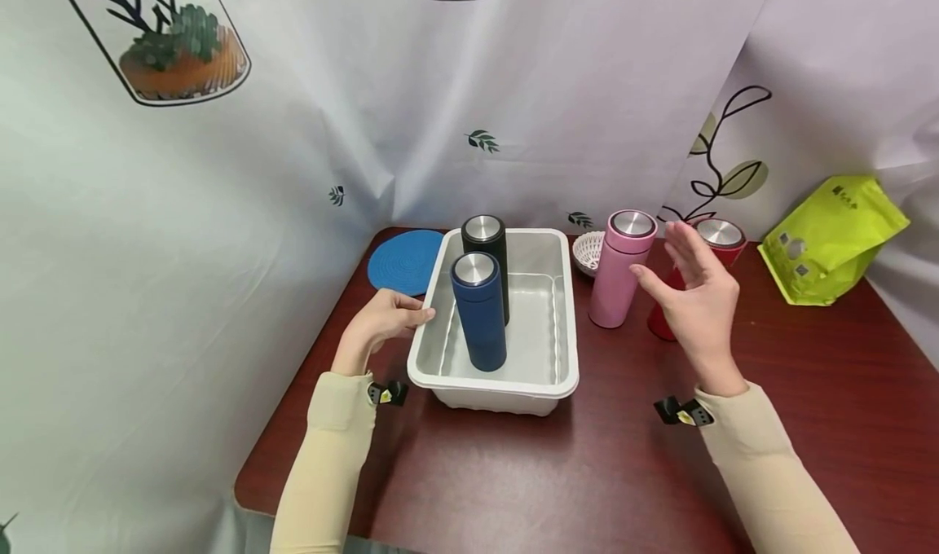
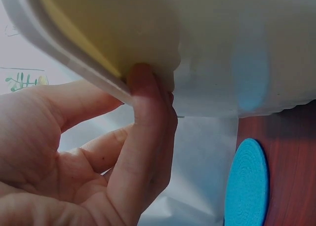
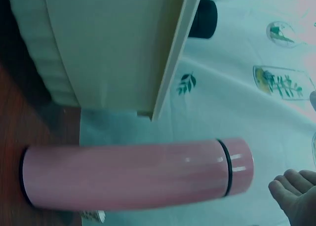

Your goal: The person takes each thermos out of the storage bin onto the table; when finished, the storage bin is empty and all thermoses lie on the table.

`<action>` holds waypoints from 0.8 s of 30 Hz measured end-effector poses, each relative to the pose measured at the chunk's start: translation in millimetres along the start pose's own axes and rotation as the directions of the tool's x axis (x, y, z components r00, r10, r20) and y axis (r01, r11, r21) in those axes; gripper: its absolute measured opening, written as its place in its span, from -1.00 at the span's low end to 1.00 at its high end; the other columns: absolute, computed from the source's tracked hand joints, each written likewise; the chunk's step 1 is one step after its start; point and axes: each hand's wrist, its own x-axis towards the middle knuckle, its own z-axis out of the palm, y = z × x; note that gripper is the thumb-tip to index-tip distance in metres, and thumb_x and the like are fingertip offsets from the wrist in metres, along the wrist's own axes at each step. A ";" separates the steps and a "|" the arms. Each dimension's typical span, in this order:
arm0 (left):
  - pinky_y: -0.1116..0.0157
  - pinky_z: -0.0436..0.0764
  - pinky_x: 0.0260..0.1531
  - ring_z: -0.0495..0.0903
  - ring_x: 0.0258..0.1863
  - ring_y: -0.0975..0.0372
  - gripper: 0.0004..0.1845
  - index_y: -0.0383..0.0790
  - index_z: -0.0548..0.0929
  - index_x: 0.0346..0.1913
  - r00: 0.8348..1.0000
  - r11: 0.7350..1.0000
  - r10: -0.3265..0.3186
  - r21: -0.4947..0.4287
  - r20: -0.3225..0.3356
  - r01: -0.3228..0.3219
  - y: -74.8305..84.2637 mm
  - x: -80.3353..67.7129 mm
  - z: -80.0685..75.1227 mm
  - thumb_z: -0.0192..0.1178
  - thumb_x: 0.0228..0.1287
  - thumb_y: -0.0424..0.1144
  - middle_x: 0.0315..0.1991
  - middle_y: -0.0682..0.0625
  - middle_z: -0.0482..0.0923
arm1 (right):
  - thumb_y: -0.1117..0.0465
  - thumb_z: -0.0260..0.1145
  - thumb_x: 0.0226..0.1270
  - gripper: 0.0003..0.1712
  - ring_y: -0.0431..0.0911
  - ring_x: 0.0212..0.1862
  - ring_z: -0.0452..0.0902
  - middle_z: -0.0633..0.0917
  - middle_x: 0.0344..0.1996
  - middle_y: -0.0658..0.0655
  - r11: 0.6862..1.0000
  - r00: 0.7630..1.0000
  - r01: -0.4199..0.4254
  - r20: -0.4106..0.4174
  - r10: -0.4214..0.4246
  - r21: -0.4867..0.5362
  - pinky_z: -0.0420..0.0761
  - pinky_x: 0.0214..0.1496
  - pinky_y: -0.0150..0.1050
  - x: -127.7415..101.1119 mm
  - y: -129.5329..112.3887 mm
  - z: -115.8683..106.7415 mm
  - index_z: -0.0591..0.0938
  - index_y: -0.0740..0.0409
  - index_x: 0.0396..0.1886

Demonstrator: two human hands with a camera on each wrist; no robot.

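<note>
Beside the pink flask (image 1: 620, 270), right grip (image 1: 693, 293) spread wide, holding nothing; left grip (image 1: 385, 319) pinches the white tub's rim (image 1: 429, 314). Red flask (image 1: 722, 238) behind right grip, mostly hidden.

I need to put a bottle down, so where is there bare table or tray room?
Bare table lies in front of the white tray, between the sleeves, and on the right before the green bag. Inside the tray, the right half is free beside the blue bottle. It is crowded around the pink bottle near the right hand.
</note>
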 end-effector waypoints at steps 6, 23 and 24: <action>-0.03 0.62 0.06 0.61 0.06 -0.18 -0.55 -0.52 0.57 0.14 1.000 1.000 0.003 -0.003 -0.006 -0.003 0.1 -0.8 -1.6 0.26 0.32 -0.26 0.10 -0.37 0.56 | 0.61 0.49 -0.10 -0.19 -0.03 0.21 0.56 0.58 0.19 0.35 0.993 0.998 -0.041 0.055 0.035 0.113 0.51 0.24 -0.38 -2.6 -5.5 15.0 0.52 0.30 0.27; -0.04 0.62 0.05 0.66 -0.02 -0.07 -0.56 -0.53 0.57 0.13 1.000 1.000 0.005 0.019 -0.012 -0.005 0.8 -3.0 -0.2 0.25 0.33 -0.26 0.10 -0.37 0.56 | 0.25 0.55 0.07 -0.08 0.00 0.39 0.36 0.46 0.36 0.14 0.981 0.884 -0.192 0.437 0.166 0.015 0.42 0.31 -0.24 -22.0 -11.1 64.2 0.35 0.10 0.44; -0.04 0.62 0.06 0.66 -0.03 -0.07 -0.56 -0.53 0.57 0.14 1.000 1.000 0.007 0.018 -0.012 -0.006 0.9 -3.2 0.3 0.25 0.33 -0.26 0.09 -0.37 0.56 | 0.23 0.56 0.06 -0.06 -0.01 0.39 0.36 0.46 0.36 0.12 0.980 0.873 -0.199 0.454 0.176 0.001 0.42 0.31 -0.23 -22.8 -11.6 65.9 0.34 0.08 0.45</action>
